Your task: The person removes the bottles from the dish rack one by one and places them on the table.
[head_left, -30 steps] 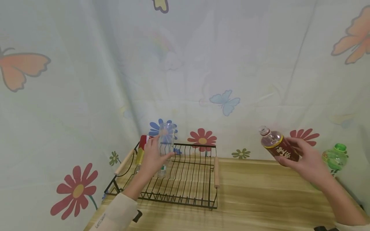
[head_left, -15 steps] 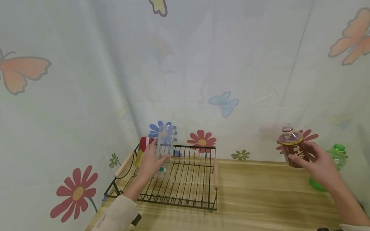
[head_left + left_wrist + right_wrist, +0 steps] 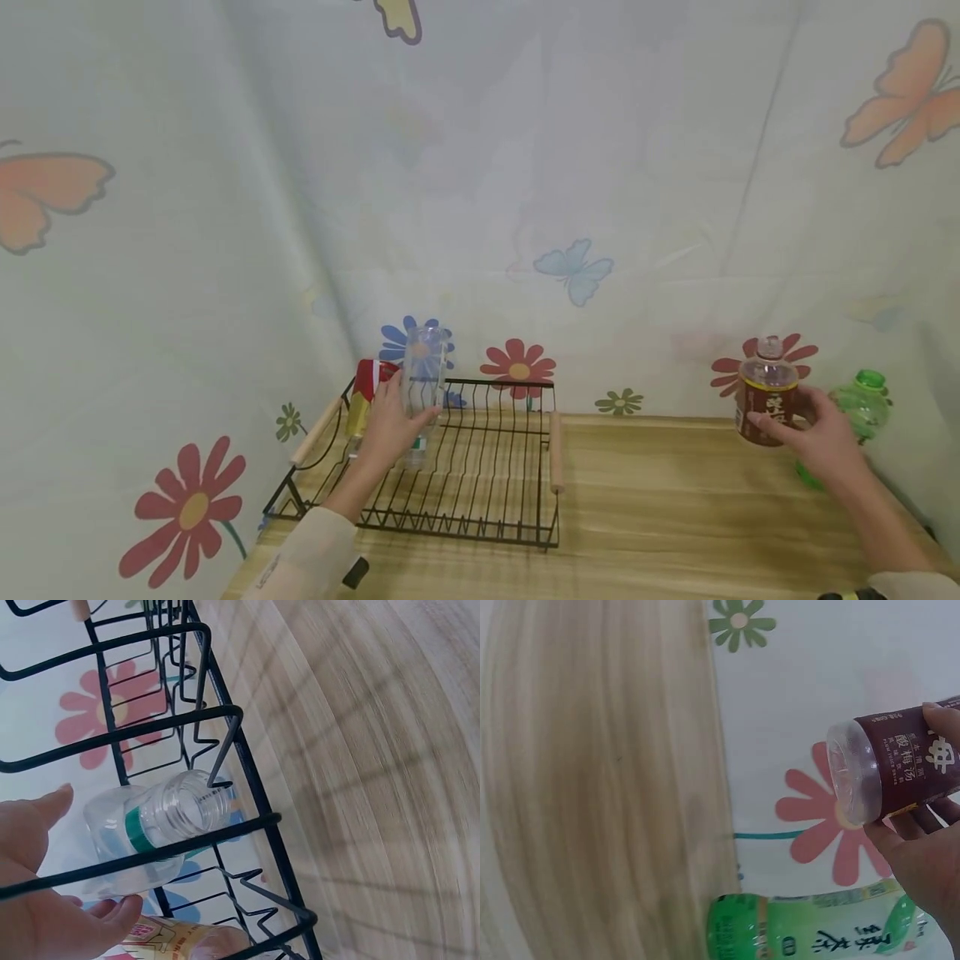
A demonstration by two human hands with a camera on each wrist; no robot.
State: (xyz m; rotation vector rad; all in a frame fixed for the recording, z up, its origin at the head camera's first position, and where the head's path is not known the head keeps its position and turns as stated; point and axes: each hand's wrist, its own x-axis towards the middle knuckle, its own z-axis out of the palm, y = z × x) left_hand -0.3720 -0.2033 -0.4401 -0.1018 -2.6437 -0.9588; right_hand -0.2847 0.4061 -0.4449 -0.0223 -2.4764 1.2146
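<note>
Seen from the head camera, with clock directions taken from the middle of that view, a person's left hand (image 3: 390, 429) at seven o'clock holds a clear bottle (image 3: 424, 367), fingers on one side and thumb on the other. The bottle is upside down, its open mouth inside a black wire rack (image 3: 495, 383) that sits at six to seven o'clock. A red-and-yellow bottle (image 3: 363, 396) is also in the rack, at eight o'clock, just beside the left hand. At four o'clock, the right hand (image 3: 817, 429) grips a brown-labelled bottle (image 3: 765, 404) round its middle, upright and clear of the wooden table (image 3: 645, 500). Just beyond that hand, between three and four o'clock, a green bottle (image 3: 862, 408) stands on the table.
</note>
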